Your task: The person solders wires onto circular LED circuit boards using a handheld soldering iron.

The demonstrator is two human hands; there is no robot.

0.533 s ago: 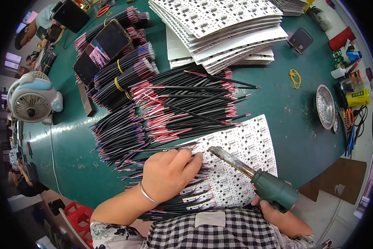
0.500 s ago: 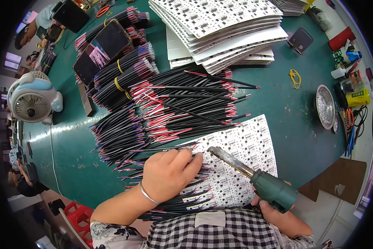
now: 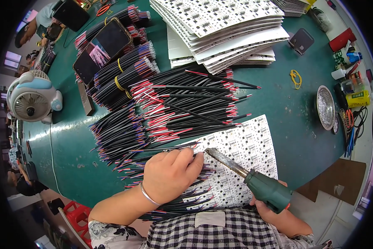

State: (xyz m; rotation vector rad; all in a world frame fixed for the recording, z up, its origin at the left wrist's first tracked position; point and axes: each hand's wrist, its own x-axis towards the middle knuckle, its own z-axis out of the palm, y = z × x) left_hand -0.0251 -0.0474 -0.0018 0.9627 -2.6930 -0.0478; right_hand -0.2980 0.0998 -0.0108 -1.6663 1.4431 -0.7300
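My left hand (image 3: 172,174), a metal bangle at its wrist, is closed in a pinch over a white circuit board sheet (image 3: 244,153). Between its fingers is a thin black wire, mostly hidden by the hand. My right hand (image 3: 271,210) is wrapped round the green handle of a soldering iron (image 3: 263,189). The iron's grey, worn tip points left and sits just beside my left fingertips, over the sheet. Whether it touches the sheet I cannot tell. Several black wires (image 3: 197,199) with coloured ends lie along the sheet's left side, partly under my left forearm.
Loose black wires with red and white ends (image 3: 190,103) lie beyond the sheet, near a tall stack of circuit board sheets (image 3: 236,41). A phone (image 3: 103,50) rests on bundled wires. A fan (image 3: 35,97) stands left; a metal bowl (image 3: 325,108) sits right.
The soldering iron has shifted slightly left in my right hand, its tip now closer to my left fingertips. My left hand has barely moved.
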